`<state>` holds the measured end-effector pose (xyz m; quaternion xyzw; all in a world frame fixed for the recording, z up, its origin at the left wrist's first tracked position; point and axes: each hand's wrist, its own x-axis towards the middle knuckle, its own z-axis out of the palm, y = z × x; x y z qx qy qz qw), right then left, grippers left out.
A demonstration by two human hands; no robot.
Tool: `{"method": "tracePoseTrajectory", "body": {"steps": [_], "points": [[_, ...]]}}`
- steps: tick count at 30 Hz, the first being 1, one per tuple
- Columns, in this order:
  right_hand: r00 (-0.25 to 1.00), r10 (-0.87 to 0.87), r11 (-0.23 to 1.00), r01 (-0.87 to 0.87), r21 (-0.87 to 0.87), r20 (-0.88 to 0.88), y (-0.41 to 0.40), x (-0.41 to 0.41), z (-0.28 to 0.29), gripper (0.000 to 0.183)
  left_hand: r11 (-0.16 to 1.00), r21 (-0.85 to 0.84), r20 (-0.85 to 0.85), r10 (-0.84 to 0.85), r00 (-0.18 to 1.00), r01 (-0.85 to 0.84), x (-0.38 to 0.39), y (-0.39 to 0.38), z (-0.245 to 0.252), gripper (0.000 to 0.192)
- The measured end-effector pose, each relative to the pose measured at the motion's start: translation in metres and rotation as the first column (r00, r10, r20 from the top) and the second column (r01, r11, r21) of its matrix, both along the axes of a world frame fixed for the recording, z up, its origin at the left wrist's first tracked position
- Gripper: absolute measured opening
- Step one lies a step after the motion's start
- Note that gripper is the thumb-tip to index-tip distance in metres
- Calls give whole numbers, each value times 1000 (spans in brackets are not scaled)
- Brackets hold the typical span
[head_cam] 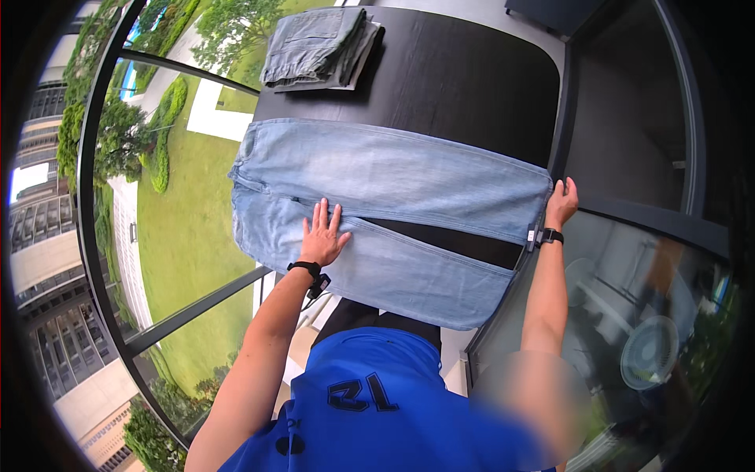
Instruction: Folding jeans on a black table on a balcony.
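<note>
A pair of light blue denim jeans (377, 171) lies spread flat across the black table, waistband to the left and leg ends to the right. My left hand (322, 237) rests palm down on the jeans near the crotch, its fingers apart. At the hem of the farther leg, by the table's right edge, is my right hand (562, 203); its fingers are bent, and whether they pinch the fabric cannot be told. Both wrists wear black bands with small devices. Between the two legs a strip of dark tabletop shows.
A stack of folded grey garments (315, 47) sits at the far left of the black table (466, 76). Large windows with dark frames (194, 307) border the table's left side, and a glass panel (613, 283) stands close on the right.
</note>
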<state>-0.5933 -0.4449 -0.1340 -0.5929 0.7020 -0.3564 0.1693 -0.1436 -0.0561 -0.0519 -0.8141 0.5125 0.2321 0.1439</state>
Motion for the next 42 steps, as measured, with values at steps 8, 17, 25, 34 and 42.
{"method": "tracePoseTrajectory", "body": {"steps": [8,17,25,34,42], "points": [[596,632,772,-543,331,-496,145,62,40,60,989,-78,58,128,990,-123,-13,8,-7,88],[511,653,749,-544,377,-560,136,59,45,68,974,-198,-118,88,989,-110,9,23,-4,82],[516,568,818,-436,374,-641,168,79,82,60,759,-580,-1,363,932,-296,133,84,3,58],[400,839,538,-711,453,-368,423,198,78,60,840,-512,27,225,974,-179,246,143,-27,56],[402,840,542,-577,611,-365,453,207,87,77,752,-593,-80,301,950,-288,275,134,-17,40]]}}
